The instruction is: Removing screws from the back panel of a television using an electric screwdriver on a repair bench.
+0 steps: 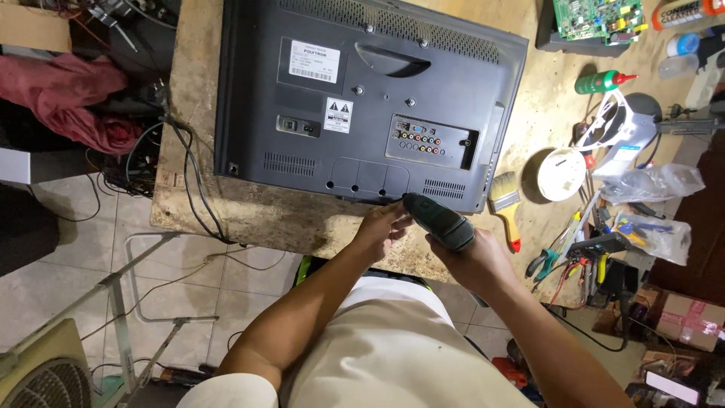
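A black flat-screen television (pixel 362 98) lies face down on a worn wooden workbench (pixel 264 215), its back cover with screws, labels and a connector panel facing up. My right hand (pixel 476 261) is wrapped around a dark green electric screwdriver (pixel 439 220), whose nose points at the television's near edge. My left hand (pixel 381 227) pinches at the tool's tip, right against that edge. The bit itself is hidden by my fingers.
A paintbrush with a yellow and red handle (pixel 506 204) lies right of the television. Beyond it are a round white object (pixel 561 174), pliers (pixel 545 263), plastic bags (pixel 653 181), a green bottle (pixel 600 80) and a circuit board (pixel 596 19). Cables (pixel 192 181) hang off the bench's left side.
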